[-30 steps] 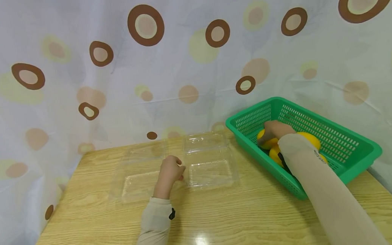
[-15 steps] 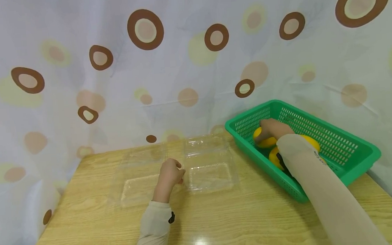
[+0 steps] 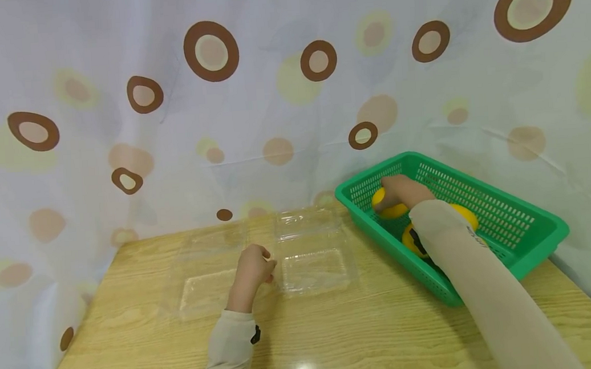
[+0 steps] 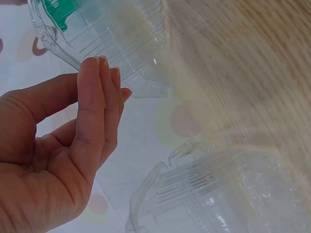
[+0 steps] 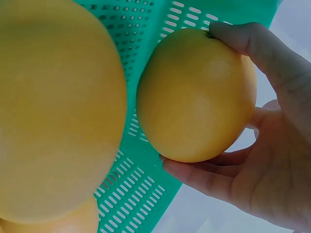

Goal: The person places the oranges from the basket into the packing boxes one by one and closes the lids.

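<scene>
My right hand (image 3: 401,193) holds a yellow oval fruit (image 5: 194,97) in the green basket (image 3: 537,253). In the right wrist view the thumb lies by its small green stem, with fingers around the other side. Other yellow fruit (image 5: 53,116) lies close by, partly behind my arm in the head view. My left hand (image 3: 254,266) hovers between two clear plastic containers, the left one (image 3: 207,288) and the right one (image 3: 314,272). Its fingers (image 4: 91,107) are held together, loosely bent, with nothing visible in them. Whether the fingertips touch a container rim I cannot tell.
The containers and basket stand on a wooden table (image 3: 337,336). A patterned cloth (image 3: 248,96) hangs behind the table and at its sides. The basket's long near wall rises between my right hand and the right container.
My right hand has shifted left inside the basket with the fruit in its grip, away from the other fruit. The left hand stays between the containers. The head view has tilted slightly.
</scene>
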`<state>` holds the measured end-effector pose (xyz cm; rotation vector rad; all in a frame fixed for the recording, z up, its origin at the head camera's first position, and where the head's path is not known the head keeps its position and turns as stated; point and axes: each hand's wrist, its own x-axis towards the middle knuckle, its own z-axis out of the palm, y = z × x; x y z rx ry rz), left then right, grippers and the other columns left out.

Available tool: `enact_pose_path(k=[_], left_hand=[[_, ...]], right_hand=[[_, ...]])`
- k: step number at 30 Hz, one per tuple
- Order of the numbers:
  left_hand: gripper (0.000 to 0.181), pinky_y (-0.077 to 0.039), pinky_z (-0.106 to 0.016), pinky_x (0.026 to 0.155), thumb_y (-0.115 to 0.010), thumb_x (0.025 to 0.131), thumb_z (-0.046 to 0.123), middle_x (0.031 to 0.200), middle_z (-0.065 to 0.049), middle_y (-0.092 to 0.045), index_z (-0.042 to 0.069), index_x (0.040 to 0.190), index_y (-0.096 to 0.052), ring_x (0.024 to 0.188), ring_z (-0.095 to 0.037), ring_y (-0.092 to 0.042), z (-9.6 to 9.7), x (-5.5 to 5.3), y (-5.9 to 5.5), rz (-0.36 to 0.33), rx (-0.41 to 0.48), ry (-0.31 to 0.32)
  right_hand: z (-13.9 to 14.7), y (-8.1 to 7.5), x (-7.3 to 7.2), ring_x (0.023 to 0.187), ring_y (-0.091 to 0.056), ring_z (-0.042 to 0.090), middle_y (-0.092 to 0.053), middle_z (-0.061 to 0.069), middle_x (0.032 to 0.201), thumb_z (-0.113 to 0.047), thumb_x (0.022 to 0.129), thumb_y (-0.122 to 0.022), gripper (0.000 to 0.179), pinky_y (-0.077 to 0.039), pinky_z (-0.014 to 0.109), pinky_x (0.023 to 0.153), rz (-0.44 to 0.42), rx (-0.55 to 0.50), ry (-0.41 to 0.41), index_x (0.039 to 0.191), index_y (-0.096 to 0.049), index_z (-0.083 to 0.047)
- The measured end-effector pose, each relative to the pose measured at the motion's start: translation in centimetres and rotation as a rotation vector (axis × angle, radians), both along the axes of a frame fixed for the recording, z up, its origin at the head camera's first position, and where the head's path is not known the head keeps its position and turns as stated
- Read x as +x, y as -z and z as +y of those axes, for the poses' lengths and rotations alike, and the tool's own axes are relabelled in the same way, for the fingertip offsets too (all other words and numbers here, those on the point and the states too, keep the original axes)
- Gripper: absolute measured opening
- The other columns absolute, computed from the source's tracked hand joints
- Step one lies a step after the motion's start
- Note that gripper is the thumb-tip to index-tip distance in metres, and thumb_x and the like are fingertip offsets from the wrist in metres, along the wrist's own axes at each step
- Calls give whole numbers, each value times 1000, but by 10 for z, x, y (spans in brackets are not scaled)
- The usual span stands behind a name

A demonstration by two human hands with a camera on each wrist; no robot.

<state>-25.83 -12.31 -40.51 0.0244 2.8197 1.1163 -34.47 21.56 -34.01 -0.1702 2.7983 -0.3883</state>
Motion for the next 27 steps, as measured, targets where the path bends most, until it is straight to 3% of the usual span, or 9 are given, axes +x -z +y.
enact_pose_path(k=[7, 18, 27], left_hand=[[31, -57, -42, 77, -64, 91, 2, 84, -22, -69, -17, 113, -58, 60, -22, -69, -1, 0, 0, 5, -12, 8], [30, -57, -39, 72, -63, 90, 1, 83, -21, -68, -18, 113, -58, 60, -23, -69, -2, 2, 0, 9, -5, 14], [30, -58, -37, 69, -64, 90, 1, 82, -22, -68, -18, 112, -58, 61, -26, -70, -1, 3, -1, 24, -7, 20]], right_hand=[[-6, -6, -1, 100, -44, 35, -45, 31, 132, -29, 82, -66, 75, -43, 47, 81, 11, 4, -17, 139, -35, 9], [-12, -9, -2, 108, -42, 41, -39, 34, 136, -31, 84, -66, 79, -42, 52, 87, 46, 9, -7, 143, -30, 8], [-20, -20, 2, 90, -46, 38, -47, 29, 111, -31, 82, -65, 73, -45, 46, 73, 110, 29, 3, 137, -36, 7]])
